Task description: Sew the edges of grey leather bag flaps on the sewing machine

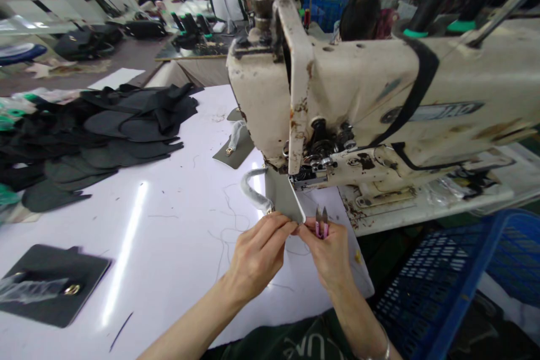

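A flat grey bag panel [283, 197] lies under the needle area of the sewing machine [323, 163]. A plastic-wrapped handle [253, 191] with a metal fitting curves off its left side. My left hand [259, 253] is closed on the panel's near edge, its fingers bent over the top. At the panel's near right corner, the fingertips of my right hand [331, 256] pinch the edge. That same hand also holds pink-handled thread snips [321, 222], blades pointing up and away from me.
Black cut pieces [126, 115] are heaped at the left. Another panel with a wrapped handle [54, 287] lies front left; a similar one [236, 146] is behind the machine head. Loose threads litter the white tabletop [169, 270]. A blue crate [434, 287] stands right. Someone's head [360, 16] shows beyond.
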The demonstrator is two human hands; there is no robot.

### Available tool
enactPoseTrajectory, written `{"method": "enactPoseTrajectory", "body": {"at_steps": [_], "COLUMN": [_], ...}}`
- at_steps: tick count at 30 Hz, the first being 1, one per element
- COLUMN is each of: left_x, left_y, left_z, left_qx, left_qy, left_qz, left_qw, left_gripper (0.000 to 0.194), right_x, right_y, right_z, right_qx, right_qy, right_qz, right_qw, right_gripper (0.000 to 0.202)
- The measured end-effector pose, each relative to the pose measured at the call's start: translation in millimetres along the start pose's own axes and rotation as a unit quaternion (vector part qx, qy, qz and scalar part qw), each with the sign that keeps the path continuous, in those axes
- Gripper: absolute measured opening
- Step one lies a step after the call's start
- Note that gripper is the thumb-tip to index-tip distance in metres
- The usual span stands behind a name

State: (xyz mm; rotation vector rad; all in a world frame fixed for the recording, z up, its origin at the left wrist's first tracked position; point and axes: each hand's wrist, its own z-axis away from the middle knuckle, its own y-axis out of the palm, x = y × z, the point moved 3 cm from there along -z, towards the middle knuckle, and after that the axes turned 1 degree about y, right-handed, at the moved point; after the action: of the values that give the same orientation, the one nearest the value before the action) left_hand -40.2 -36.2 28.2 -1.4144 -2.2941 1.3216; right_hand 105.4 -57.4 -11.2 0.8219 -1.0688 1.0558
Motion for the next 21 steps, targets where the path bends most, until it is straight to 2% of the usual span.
{"method": "enactPoseTrajectory", "body": {"at_steps": [12,21], "left_x": [2,2], "left_y": [5.2,3.3], "left_z": [5,4], "left_qx": [0.045,0.055], "left_qy": [0.006,0.026], "left_qz": [0.032,0.012], "left_qw": [0.998,0.998], "left_gripper": [0.044,0.043], "right_x": [5,12], "right_y": [-3,-4], "right_z": [-3,-5], "right_qx": [0.044,0.071], "right_qy": [-0.005,-0.006], "right_qz": [0.006,0.002], "right_qw": [0.999,0.997], "right_gripper": [0.029,0.033]}}
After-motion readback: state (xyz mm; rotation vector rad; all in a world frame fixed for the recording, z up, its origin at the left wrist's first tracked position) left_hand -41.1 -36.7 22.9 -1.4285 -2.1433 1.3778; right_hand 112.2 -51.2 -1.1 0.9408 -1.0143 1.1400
